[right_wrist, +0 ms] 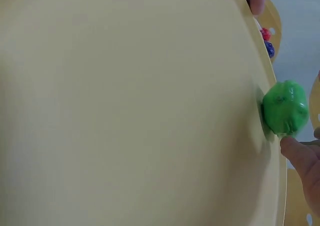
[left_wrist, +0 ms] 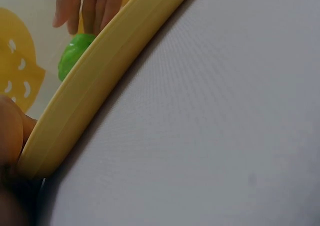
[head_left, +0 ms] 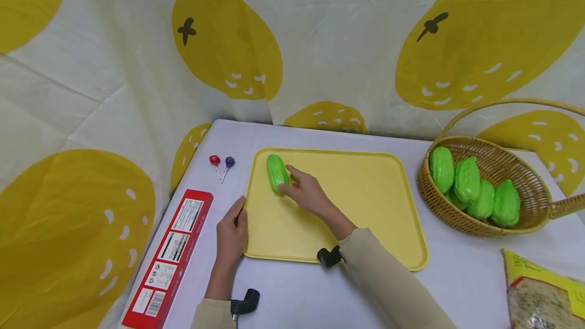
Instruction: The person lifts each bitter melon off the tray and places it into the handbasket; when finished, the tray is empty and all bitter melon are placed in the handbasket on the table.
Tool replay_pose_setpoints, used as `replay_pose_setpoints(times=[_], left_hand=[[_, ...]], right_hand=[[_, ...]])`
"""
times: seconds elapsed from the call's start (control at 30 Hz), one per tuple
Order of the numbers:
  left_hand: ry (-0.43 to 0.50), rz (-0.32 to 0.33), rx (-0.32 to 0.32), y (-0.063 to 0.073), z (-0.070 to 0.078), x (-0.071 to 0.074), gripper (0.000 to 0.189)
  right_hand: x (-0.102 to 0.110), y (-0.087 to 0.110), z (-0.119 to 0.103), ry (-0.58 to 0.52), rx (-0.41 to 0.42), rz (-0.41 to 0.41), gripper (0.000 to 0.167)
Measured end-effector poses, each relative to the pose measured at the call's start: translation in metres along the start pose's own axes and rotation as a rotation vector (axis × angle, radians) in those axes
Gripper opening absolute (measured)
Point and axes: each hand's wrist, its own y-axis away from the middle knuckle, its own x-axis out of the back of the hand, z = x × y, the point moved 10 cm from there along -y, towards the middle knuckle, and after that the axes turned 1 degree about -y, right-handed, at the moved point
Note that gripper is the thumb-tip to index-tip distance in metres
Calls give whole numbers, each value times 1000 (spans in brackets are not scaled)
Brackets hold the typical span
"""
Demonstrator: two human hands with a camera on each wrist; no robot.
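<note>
A glossy green ridged fruit, like a toy star fruit [head_left: 277,173], lies near the upper left corner of a yellow tray [head_left: 347,207]. My right hand [head_left: 307,190] is beside it, thumb by its lower end and index finger by its right side, with the fingers extended. In the right wrist view the thumb is at the end of the star fruit [right_wrist: 286,108]; whether it touches cannot be told. My left hand [head_left: 231,232] holds the tray's left rim. The left wrist view shows the tray's outer wall [left_wrist: 100,85], partly hiding the fruit.
At the right a wicker basket [head_left: 425,189] with a tall handle holds several similar green fruits [head_left: 467,179]. A bag with a yellow top [head_left: 548,288] lies below it. On the left are a red box [head_left: 171,258], a red lollipop [head_left: 215,160] and a purple lollipop [head_left: 229,162].
</note>
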Motion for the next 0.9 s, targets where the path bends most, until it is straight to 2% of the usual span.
replay_pose_setpoints(times=[0.3,0.5,0.9], left_hand=[[-10,2,-1,-1,3,0,44],[-4,13,-22,-1,6,1,44],[-7,-3,9,0,1,0,45]], right_hand=[[-6,-4,3,116,-1,-2,78],[-9,-7,1,127,29,-20,81],[-18,-11,-3,156,76,-62,76]])
